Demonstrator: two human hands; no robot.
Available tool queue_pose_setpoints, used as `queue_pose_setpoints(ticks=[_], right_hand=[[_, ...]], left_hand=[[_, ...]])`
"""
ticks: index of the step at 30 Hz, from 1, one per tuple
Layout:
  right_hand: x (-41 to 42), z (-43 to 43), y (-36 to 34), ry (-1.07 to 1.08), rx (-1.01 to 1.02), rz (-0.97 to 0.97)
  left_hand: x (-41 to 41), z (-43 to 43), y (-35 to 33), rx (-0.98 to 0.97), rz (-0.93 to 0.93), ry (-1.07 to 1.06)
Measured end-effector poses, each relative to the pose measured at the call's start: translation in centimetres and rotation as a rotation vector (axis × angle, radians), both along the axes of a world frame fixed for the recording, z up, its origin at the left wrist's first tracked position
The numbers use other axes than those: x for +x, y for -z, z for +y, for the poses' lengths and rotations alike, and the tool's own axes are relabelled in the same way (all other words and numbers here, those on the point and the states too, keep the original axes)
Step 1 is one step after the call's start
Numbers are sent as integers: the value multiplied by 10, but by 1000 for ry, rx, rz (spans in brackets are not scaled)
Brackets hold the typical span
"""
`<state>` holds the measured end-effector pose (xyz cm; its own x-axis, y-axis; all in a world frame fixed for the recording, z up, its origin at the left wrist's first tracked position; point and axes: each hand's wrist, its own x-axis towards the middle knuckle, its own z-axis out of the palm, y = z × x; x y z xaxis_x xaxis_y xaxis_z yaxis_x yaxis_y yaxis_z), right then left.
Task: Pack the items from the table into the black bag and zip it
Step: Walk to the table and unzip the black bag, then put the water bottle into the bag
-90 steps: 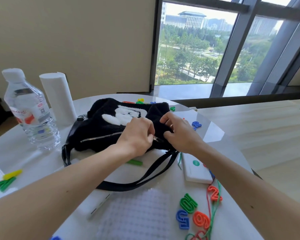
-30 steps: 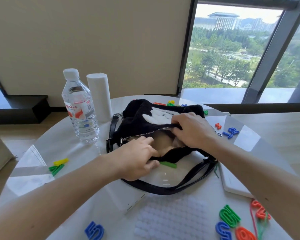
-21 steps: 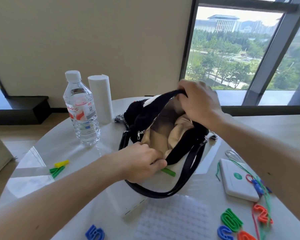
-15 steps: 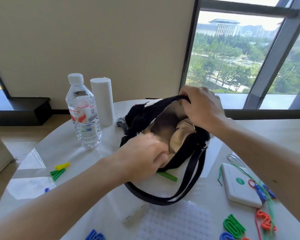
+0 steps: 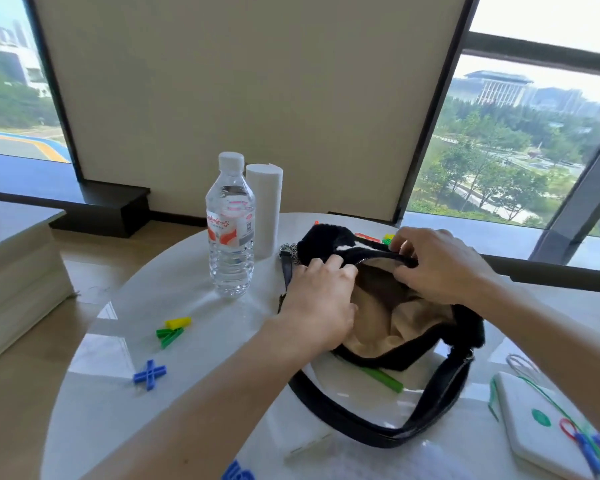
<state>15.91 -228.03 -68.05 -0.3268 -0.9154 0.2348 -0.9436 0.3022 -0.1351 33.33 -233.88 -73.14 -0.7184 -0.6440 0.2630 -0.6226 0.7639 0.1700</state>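
The fuzzy black bag (image 5: 465, 327) lies on the round white table (image 5: 194, 306) with its zipper open and beige lining showing. My left hand (image 5: 319, 299) grips the near-left edge of the opening. My right hand (image 5: 437, 265) pinches the far rim by the zipper. The black strap (image 5: 430, 407) loops toward me. Around the bag lie a green stick (image 5: 381, 375), a yellow and green stick cluster (image 5: 172, 330), a blue cross piece (image 5: 149, 374) and a white power bank (image 5: 541, 427).
A water bottle (image 5: 231, 226) and a white paper roll (image 5: 264, 206) stand left of the bag. Coloured cords with clips (image 5: 586, 441) drape over the power bank. A blue number piece (image 5: 238, 472) sits at the near edge. A pale block (image 5: 14, 271) stands at far left.
The bag was unzipped, lifted and pulled open, and now lies lower with its mouth held wide. My view has swung left, and both hands still hold the opening's edges.
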Motion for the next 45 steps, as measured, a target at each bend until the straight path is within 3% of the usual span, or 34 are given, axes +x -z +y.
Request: queue_pose_setpoints(ticks=[8,13,18,23,25,30,35,40,45], right_hand=[[89,-71,-26,-233,-180,-337],[141,-118,-18,-273,-11,-482],[155,-146,-4,-212,-87,-544],[165,-153,1,-207,-163,-594],[163,-148,-9,-227,-209,-595],[133,-107,-75,-287,-432,-648],[89,-38,-112,-352,-655,-568],[57,25,-86,-316,-764,-444],[45,66,-35,-325,-770,-442]], left_hand=[[0,-12,0,-2,96,27],[0,-15,2,-31,-28,-13],[10,-13,4,64,-32,-2],[18,-16,6,22,-209,62],[17,-19,6,-32,-196,59],[14,-28,4,35,150,132],[18,-38,7,129,191,227],[17,-42,5,89,180,149],[11,-41,6,77,321,132]])
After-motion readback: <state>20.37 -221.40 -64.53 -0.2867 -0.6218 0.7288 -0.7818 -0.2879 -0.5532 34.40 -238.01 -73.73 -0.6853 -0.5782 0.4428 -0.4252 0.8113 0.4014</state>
